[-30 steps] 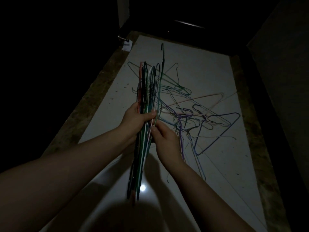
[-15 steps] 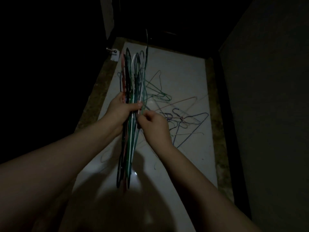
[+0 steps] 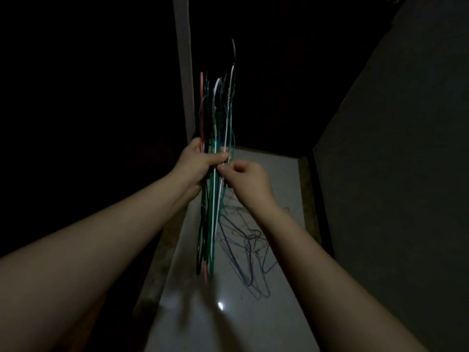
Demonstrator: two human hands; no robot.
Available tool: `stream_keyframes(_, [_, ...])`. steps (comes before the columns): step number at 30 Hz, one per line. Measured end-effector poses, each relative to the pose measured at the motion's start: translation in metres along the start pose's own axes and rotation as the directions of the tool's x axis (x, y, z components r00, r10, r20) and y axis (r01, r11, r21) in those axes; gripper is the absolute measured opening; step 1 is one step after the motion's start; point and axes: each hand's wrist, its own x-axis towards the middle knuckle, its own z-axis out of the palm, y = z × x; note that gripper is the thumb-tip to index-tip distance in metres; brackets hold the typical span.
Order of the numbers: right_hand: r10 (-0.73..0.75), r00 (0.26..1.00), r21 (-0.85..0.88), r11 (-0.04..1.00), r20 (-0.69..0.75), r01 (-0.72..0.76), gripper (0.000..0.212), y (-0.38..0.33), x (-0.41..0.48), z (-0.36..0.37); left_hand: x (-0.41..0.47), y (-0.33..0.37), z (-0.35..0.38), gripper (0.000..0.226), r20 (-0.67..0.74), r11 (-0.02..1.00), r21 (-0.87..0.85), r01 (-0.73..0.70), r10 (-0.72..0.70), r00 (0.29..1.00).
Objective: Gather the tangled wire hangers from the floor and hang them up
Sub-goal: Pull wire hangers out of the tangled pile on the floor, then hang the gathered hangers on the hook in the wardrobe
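A bundle of wire hangers (image 3: 210, 224) is held upright at arm's length, clear of the floor. It is gripped about its middle by the left hand (image 3: 196, 162), with fingers and thumb wrapped round the wires. A strand at its right edge is pinched by the right hand (image 3: 245, 177), whose fingers are curled. Beneath, a blurred tangle of loose hangers (image 3: 243, 250) is seen lying on the pale floor (image 3: 274, 168). A pale upright post (image 3: 182, 59) is noted beyond, against darkness.
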Motion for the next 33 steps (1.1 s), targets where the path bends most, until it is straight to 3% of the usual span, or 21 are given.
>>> stream_keyframes(6, [-0.085, 0.996, -0.001, 0.996, -0.031, 0.085, 0.034, -0.116, -0.016, -0.044, -0.038, 0.117, 0.021, 0.032, 0.009, 0.998, -0.019, -0.052, 0.052, 0.999])
stream_keyframes(12, [-0.12, 0.992, 0.025, 0.993, 0.029, 0.119, 0.039, -0.175, -0.035, -0.081, -0.08, 0.188, 0.046, 0.027, 0.031, 0.987, 0.044, -0.154, 0.152, 0.988])
stream_keyframes(15, [-0.167, 0.98, -0.002, 0.986, 0.108, 0.168, 0.031, -0.193, -0.048, -0.105, -0.104, 0.206, 0.055, 0.028, 0.009, 0.981, 0.057, -0.183, 0.183, 0.983])
stream_keyframes(19, [-0.228, 0.944, 0.115, 0.972, 0.238, 0.206, 0.015, -0.213, -0.062, -0.137, -0.139, 0.22, 0.065, 0.03, -0.068, 0.969, 0.083, -0.234, 0.24, 0.968])
stream_keyframes(23, [-0.227, 0.872, 0.345, 0.936, 0.434, 0.071, 0.049, -0.23, -0.074, -0.15, -0.183, 0.223, 0.073, 0.029, -0.143, 0.954, 0.129, -0.272, 0.289, 0.947])
stream_keyframes(27, [-0.296, 0.881, 0.59, 0.807, 0.369, 0.024, 0.019, -0.244, -0.089, -0.138, -0.228, 0.218, 0.066, 0.037, -0.23, 0.94, 0.221, -0.261, 0.31, 0.922])
stream_keyframes(31, [-0.406, 0.848, 0.51, 0.838, 0.34, 0.197, 0.026, -0.255, -0.12, -0.104, -0.284, 0.215, 0.048, 0.035, -0.345, 0.912, 0.364, -0.187, 0.319, 0.883])
stream_keyframes(33, [-0.464, 0.809, 0.503, 0.827, 0.36, 0.25, 0.017, -0.265, -0.141, -0.086, -0.311, 0.216, 0.035, 0.038, -0.392, 0.897, 0.408, -0.168, 0.338, 0.856])
